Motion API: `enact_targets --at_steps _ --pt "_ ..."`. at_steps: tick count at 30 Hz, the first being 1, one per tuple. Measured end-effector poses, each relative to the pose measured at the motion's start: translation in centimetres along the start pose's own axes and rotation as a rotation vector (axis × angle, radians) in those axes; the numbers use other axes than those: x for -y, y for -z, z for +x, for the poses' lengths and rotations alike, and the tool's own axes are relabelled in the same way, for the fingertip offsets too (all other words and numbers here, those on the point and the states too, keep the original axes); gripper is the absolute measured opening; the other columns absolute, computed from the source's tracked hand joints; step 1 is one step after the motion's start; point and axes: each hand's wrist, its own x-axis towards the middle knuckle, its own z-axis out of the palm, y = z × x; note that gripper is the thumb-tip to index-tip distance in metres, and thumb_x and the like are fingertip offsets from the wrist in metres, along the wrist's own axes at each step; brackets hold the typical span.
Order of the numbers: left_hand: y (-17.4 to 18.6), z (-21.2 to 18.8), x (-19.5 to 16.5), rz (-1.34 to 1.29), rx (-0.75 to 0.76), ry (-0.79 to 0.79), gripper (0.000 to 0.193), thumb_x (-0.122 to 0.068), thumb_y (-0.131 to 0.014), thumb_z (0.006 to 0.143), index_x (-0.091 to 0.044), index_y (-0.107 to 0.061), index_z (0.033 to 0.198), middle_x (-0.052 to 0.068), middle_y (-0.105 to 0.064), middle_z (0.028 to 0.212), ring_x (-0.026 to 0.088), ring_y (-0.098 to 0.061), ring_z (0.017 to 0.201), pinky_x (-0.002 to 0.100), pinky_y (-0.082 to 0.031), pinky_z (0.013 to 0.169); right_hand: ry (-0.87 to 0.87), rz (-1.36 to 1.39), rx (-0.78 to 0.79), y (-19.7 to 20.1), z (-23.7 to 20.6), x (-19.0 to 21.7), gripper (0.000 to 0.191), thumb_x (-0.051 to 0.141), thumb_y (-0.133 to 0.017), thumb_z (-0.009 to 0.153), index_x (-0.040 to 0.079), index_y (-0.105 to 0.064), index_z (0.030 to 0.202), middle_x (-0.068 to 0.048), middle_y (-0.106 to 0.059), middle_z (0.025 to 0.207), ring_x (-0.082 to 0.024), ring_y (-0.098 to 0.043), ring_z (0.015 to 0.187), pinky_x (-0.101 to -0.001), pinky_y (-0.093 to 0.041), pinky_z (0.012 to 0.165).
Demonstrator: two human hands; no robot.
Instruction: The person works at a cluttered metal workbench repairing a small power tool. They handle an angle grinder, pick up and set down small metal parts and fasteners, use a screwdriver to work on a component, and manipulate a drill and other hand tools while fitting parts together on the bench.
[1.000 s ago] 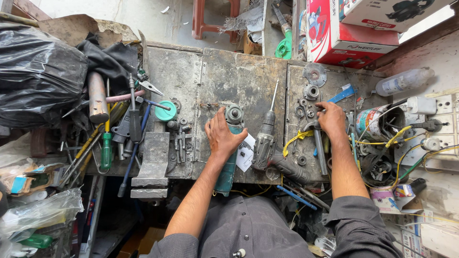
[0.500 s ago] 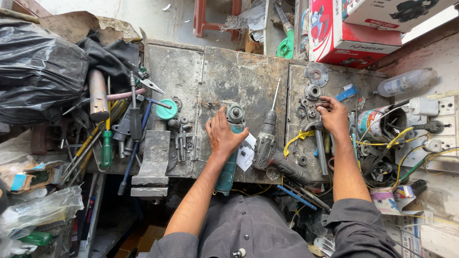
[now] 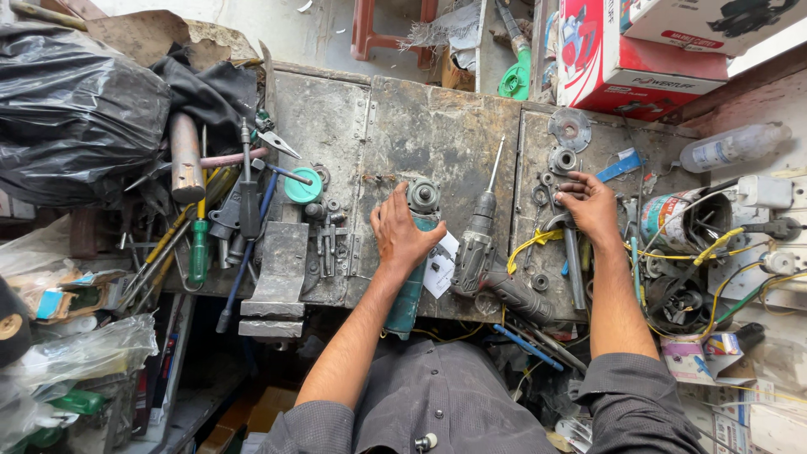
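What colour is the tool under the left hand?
Teal green, seen in the head view: the grinder under the left hand.

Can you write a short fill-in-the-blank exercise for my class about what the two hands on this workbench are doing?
1. The left hand presses down on a teal angle ____.
2. The right hand fingers small metal ____ beside the grey drill.
3. The screwdriver at the bench's left has a ____ handle.

Missing words: grinder; washers; green

A repair workshop; a grimy metal workbench crowded with screwdrivers, a drill, loose washers.
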Motion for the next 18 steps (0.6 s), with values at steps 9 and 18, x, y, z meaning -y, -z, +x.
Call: enact_targets --at_steps 9,18 --pt "0.1 -0.1 -0.2 -0.013 -0.001 -0.002 0.105 -0.046 -0.085 0.065 -0.003 -0.037 0.148 0.018 -0.057 0.130 0.033 -0.052 0.125 0.053 -0.024 0.115 0.021 -0.209 -0.097 -1.0 -0.6 0.4 0.036 0.007 -0.073 0.091 0.004 -0.072 0.127 -0.003 -0.075 0.099 -0.007 -0.068 0.088 -0.0261 -0.056 0.078" --pt "0.0 -0.1 -0.1 -0.028 -0.003 0.002 0.107 -0.046 -0.085 0.065 -0.004 -0.035 0.149 0.019 -0.056 0.131 0.034 -0.052 0.126 0.054 -0.024 0.115 0.037 0.248 0.002 -3.7 -1.9 0.5 0.020 0.002 -0.066 0.099 -0.001 -0.070 0.118 -0.007 -0.074 0.104 -0.014 -0.073 0.094 -0.0276 -0.060 0.087"
